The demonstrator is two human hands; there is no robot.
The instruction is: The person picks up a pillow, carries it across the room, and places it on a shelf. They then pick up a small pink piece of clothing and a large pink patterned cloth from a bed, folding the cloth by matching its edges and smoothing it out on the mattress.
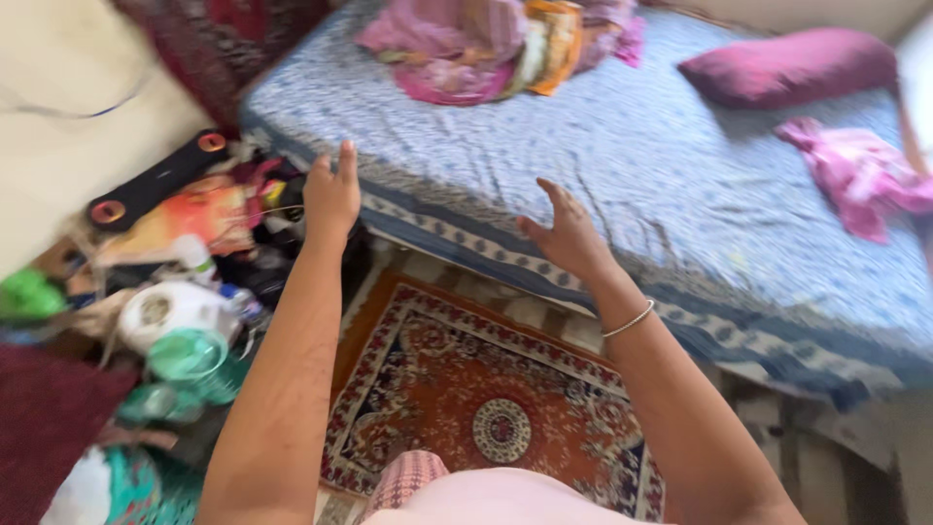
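Bedding comes first: a blue-and-white patterned cotton bedsheet (622, 165) is spread over the mattress, with a magenta pillow (787, 63) and crumpled pink clothes (505, 44) laid on it. Below, a red-orange patterned rug (466, 408) is seen beside floor clutter (185, 292). Left hand (331, 194) and right hand (567, 233) are held open with fingers spread, empty, at the sheet's near edge.

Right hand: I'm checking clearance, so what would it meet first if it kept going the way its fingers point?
Probably the blue patterned bedsheet near the mattress edge. The right hand, open and empty, points up and away over it; depth is unclear.
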